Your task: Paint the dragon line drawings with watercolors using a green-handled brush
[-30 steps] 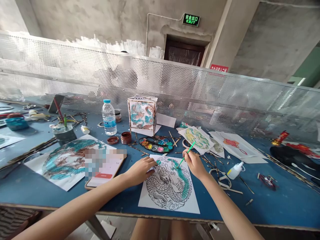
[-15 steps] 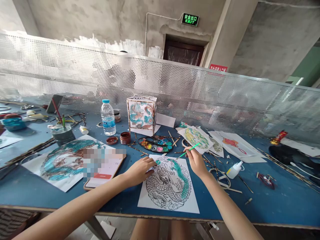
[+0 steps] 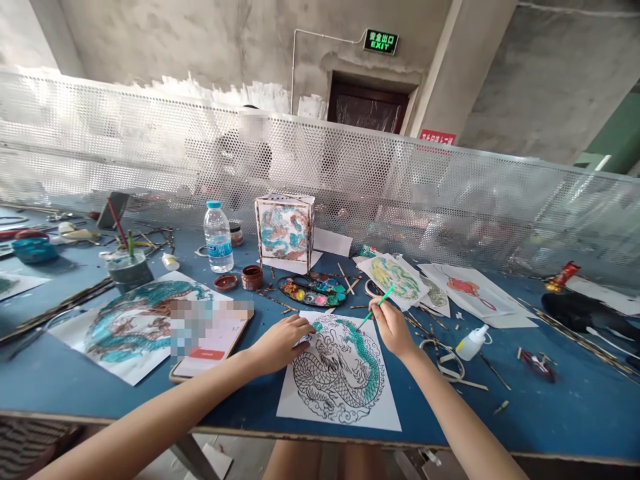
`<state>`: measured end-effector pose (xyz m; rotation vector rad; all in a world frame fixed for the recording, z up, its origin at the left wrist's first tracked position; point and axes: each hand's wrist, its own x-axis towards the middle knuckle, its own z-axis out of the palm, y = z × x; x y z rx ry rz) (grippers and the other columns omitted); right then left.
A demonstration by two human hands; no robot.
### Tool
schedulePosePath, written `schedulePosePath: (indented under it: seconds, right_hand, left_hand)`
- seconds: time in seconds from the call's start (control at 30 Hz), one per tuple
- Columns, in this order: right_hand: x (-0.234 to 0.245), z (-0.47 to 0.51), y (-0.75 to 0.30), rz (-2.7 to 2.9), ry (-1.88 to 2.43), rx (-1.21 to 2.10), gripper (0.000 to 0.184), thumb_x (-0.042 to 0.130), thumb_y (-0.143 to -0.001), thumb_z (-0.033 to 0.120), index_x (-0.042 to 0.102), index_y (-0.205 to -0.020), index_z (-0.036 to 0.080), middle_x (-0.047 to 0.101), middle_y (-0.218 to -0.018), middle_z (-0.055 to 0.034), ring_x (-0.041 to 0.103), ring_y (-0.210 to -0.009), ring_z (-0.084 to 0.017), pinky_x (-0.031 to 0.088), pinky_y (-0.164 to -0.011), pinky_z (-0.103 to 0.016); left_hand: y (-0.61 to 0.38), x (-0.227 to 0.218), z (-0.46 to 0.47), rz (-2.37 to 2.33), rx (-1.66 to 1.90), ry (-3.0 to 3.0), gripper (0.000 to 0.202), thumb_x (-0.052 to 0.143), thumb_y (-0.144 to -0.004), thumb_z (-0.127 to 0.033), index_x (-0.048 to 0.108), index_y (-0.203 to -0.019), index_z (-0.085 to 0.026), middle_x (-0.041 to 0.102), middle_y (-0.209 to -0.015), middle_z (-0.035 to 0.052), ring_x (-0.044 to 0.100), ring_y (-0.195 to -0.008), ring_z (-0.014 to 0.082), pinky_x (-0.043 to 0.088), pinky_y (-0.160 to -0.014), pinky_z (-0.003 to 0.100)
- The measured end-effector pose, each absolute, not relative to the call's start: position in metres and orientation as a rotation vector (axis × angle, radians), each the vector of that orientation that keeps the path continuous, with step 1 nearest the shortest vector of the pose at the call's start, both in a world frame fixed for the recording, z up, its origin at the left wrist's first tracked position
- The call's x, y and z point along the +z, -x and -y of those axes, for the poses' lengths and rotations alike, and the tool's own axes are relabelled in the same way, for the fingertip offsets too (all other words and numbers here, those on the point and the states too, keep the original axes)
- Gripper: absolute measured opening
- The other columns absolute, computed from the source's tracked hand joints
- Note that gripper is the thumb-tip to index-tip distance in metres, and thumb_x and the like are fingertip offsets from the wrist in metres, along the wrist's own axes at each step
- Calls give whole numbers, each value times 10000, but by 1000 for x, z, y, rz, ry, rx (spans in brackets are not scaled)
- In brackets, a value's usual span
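Note:
A thin green paintbrush point(image 3: 376, 307) is pinched in my right hand point(image 3: 393, 328), its tip down at the green-painted upper part of the dragon drawing point(image 3: 340, 400). The dragon is in black outline on white paper, with green along its top and right side. My left hand point(image 3: 284, 341) lies on the paper's upper left edge, palm down, fingers extended and slightly bent. What is under its fingertips is hard to make out. Beyond the paper sits a paint palette point(image 3: 313, 291) with several colours, beside an open jar of brown paint point(image 3: 252, 277).
A phone point(image 3: 215, 347) overlaps a painted dragon sheet point(image 3: 135, 327) on the left. Behind stand a water bottle point(image 3: 219, 240), a brush cup point(image 3: 129, 270) and a dragon-panelled box lantern point(image 3: 285, 233). Rightward are a glue bottle point(image 3: 471, 343), sticks and printed sheets point(image 3: 463, 293). A perforated metal screen point(image 3: 370, 180) runs behind.
My right hand has lowered the paintbrush, bringing its tip from above the paper's top edge onto the dragon's green part. My left hand stays on the paper. The view has shifted slightly.

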<state>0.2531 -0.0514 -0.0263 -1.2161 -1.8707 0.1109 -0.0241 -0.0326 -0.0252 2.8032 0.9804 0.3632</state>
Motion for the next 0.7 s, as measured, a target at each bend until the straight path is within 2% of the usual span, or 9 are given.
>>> schedulePosePath:
  seconds: [0.2, 0.7]
  right_hand:
    - [-28, 52, -253, 1858, 1223, 124, 236, 308, -935, 317, 486, -829, 204, 532, -687, -20, 519, -594, -148, 399, -561, -257]
    - [-27, 53, -253, 1882, 1178, 85, 209, 335, -926, 304, 504, -853, 205, 539, -686, -26, 508, -563, -148, 399, -540, -263]
  left_hand:
    - [25, -26, 33, -979, 357, -2834, 239, 472, -856, -239, 550, -1078, -199, 594, -1023, 56, 515, -962, 205, 414, -850, 327]
    - [25, -25, 35, -994, 353, -2848, 227, 474, -853, -235, 557, -1059, -191, 598, -1013, 64, 519, -961, 213, 407, -864, 338]
